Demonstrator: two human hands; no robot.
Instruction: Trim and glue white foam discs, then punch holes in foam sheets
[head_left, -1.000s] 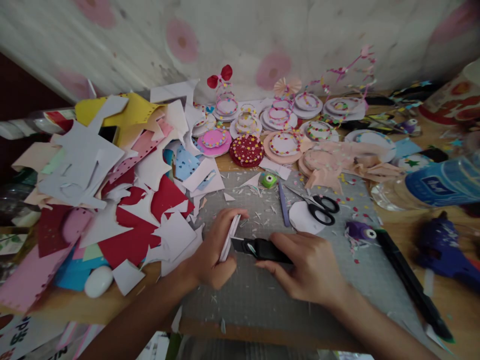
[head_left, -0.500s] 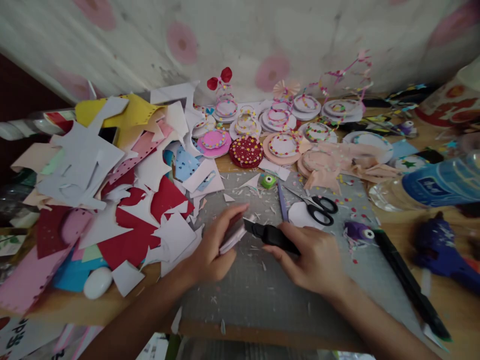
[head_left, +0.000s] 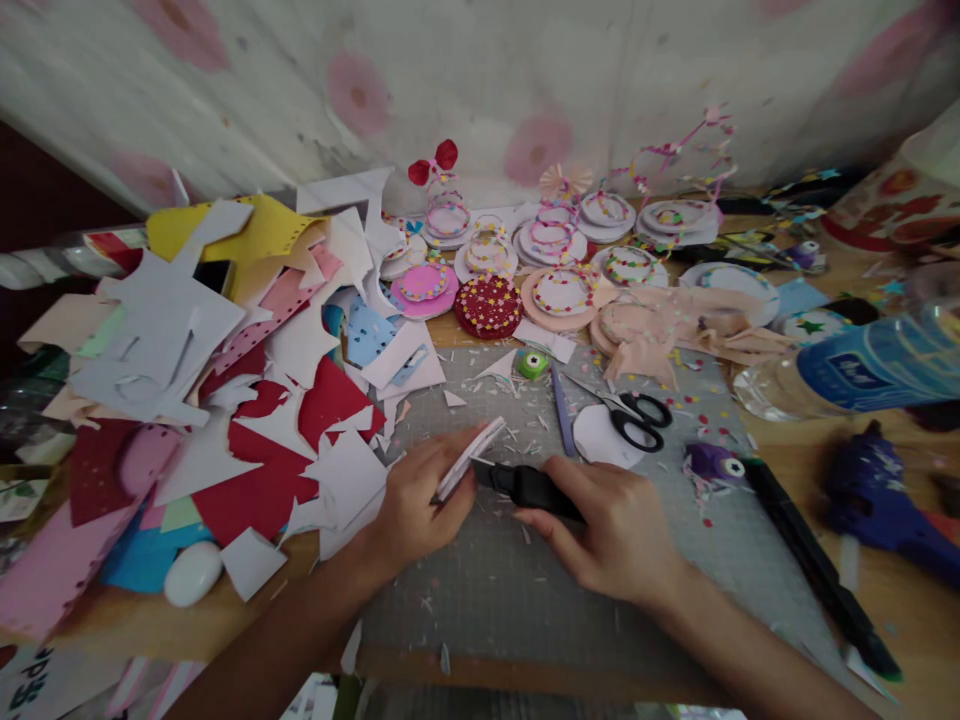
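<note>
My left hand (head_left: 416, 505) is closed round a thin stack of white paper pieces (head_left: 469, 458), held on edge over the grey cutting mat (head_left: 510, 590). My right hand (head_left: 611, 525) grips a black utility knife (head_left: 525, 487) whose tip meets the edge of the stack. Small white paper shavings lie scattered on the mat around both hands.
A heap of cut red, white, pink and yellow paper scraps (head_left: 225, 370) covers the left. Black scissors (head_left: 630, 412), a green punch (head_left: 533, 363) and a purple punch (head_left: 716, 463) lie beyond my hands. Decorated paper discs (head_left: 491, 303) line the back. A blue glue gun (head_left: 885, 495), a plastic bottle (head_left: 862, 365) and a black ruler (head_left: 817, 565) sit right.
The paper stack tilted from near upright to slanted. The knife moved away from me, then came back a little, its tip still at the stack's edge. Both hands stayed close together.
</note>
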